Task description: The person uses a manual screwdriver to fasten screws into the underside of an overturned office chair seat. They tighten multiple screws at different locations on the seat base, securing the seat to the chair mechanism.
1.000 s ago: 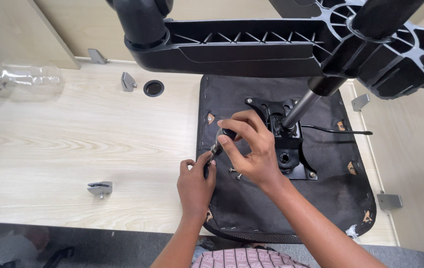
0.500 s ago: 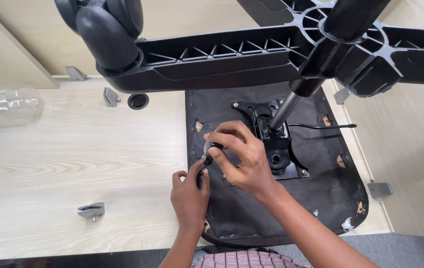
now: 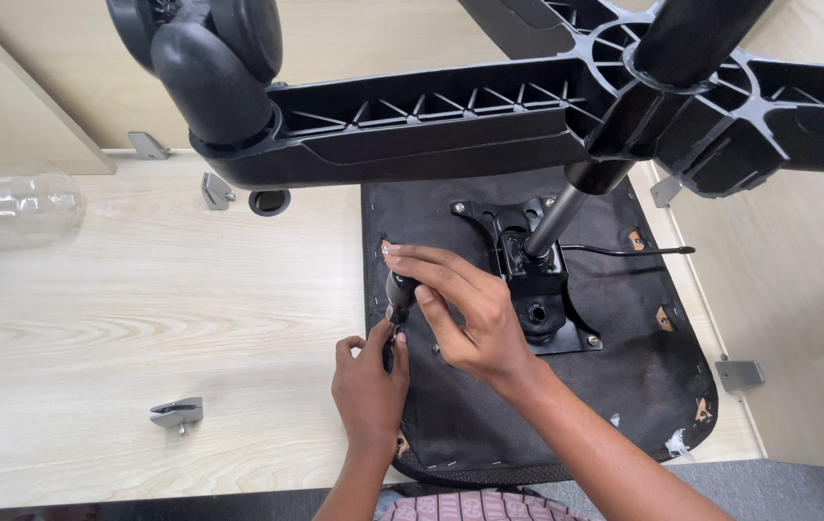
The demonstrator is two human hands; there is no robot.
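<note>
Your right hand (image 3: pixel 465 314) grips screwdriver handle (image 3: pixel 399 289), left hand (image 3: pixel 369 381) pinches shaft – probably; tip may slip off, gouge seat underside (image 3: pixel 624 386).

The right hand (image 3: pixel 475 323) now sits lower on the upturned seat (image 3: pixel 537 386), nearer the table's near edge than a second ago, its fingers bent over the top of a short black tool (image 3: pixel 399 292) that now stands more upright. The left hand (image 3: pixel 369 381) has crept up under it, fingertips at the tool's lower end. The chair's star base (image 3: pixel 489 111) and its caster (image 3: pixel 209 58) now loom further left across the view.
</note>
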